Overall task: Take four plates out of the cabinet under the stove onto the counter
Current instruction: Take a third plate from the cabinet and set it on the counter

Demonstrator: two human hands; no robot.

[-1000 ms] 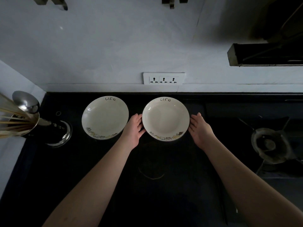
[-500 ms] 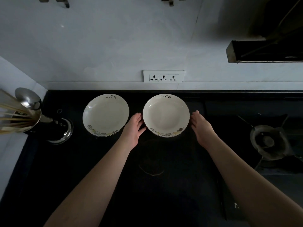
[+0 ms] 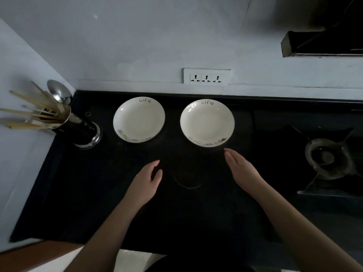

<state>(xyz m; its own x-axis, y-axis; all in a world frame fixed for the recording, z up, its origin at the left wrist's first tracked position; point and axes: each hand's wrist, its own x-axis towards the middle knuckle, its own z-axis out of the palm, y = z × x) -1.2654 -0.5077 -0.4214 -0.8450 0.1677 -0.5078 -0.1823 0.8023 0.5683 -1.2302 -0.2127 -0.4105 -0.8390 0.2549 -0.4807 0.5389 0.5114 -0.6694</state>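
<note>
Two white plates marked "Life" lie side by side on the black counter near the back wall. The left plate sits apart from the right plate. My left hand hovers over the counter in front of the gap between them, fingers loosely apart and empty. My right hand is open with flat fingers, just in front of the right plate's near right rim, not touching it. The cabinet under the stove is out of view.
A metal utensil holder with chopsticks and a ladle stands at the back left corner. A gas burner sits to the right. A wall socket strip is behind the plates. A range hood hangs top right.
Both hands have let go of the right plate and drawn back toward me. The plate stays on the counter where it was set.
</note>
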